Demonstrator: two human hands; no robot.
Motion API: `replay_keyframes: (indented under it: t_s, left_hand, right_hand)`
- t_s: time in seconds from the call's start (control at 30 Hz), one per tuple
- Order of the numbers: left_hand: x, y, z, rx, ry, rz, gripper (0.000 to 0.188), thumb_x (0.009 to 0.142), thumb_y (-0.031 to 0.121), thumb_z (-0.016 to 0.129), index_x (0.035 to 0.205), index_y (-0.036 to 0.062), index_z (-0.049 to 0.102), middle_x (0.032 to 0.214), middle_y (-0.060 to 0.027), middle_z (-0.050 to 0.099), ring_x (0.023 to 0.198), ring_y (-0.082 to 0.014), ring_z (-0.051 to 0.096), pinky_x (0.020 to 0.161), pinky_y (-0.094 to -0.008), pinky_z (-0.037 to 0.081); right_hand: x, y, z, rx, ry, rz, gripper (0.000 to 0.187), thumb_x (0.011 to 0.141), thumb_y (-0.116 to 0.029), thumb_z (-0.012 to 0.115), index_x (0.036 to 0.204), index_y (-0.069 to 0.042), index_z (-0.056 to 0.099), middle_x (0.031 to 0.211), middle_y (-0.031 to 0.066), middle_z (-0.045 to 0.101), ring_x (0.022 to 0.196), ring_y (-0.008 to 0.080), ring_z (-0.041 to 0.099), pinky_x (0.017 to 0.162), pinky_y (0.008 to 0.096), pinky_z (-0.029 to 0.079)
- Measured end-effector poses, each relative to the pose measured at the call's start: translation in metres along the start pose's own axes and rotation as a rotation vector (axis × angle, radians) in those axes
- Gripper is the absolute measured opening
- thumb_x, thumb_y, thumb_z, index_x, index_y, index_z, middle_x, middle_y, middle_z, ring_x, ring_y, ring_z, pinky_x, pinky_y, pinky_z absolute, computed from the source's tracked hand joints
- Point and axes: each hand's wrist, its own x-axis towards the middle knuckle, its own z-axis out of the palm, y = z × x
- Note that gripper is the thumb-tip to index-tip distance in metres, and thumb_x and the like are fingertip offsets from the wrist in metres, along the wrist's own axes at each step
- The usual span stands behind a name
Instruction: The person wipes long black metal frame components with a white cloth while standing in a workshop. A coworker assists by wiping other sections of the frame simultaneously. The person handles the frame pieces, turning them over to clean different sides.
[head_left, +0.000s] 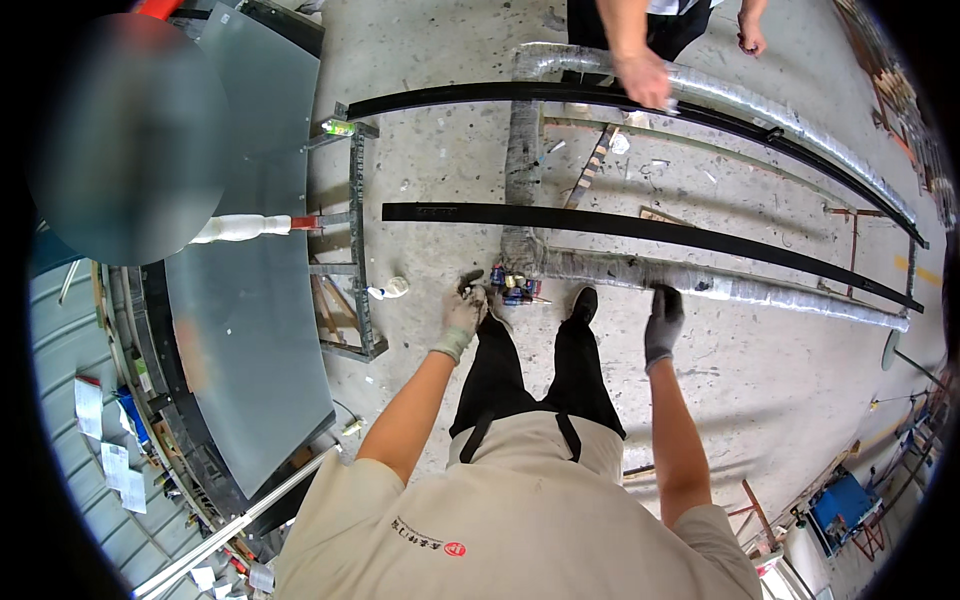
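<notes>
Grey-gloved right hand [664, 325] is near the film-wrapped rail [770, 296]

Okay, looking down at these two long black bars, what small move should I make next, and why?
Perhaps reach your right hand forward to steady the nearer black bar: it appears to rest across the plastic-wrapped frame with no hand on it, while the co-worker's hand is at the farther black bar.

Open gap between black bars [600, 219] — wrapped rail [740, 288] in front.
</notes>
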Motion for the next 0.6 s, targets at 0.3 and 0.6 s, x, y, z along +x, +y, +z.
replay_keyframes:
  t_s: [0.3, 0.6]
  left_hand:
    - [0.034, 0.008, -0.008, -0.076, -0.261, 0.203, 0.034, 0.101, 0.005, 0.057, 0.135, 0.0006, 0.057, 0.116, -0.0189, 0.067, 0.084, -0.0240, 0.067, 0.073, -0.0354, 0.058]
    - [-0.053, 0.005, 0.084, 0.174, -0.448, 0.306, 0.034, 0.098, 0.014, 0.060, 0.128, -0.0013, 0.065, 0.111, -0.0104, 0.072, 0.090, -0.0207, 0.067, 0.081, -0.0346, 0.056]
  right_hand:
    - [-0.040, -0.054, 0.032, 0.319, -0.337, 0.611, 0.036, 0.100, -0.024, 0.056, 0.133, -0.012, 0.065, 0.095, -0.0013, 0.067, 0.076, 0.0101, 0.061, 0.063, 0.0244, 0.047]
    - [-0.080, -0.168, 0.036, 0.195, -0.504, 0.200, 0.044, 0.101, -0.005, 0.052, 0.145, -0.010, 0.055, 0.098, 0.0128, 0.075, 0.074, 0.0149, 0.071, 0.066, 0.0337, 0.058]
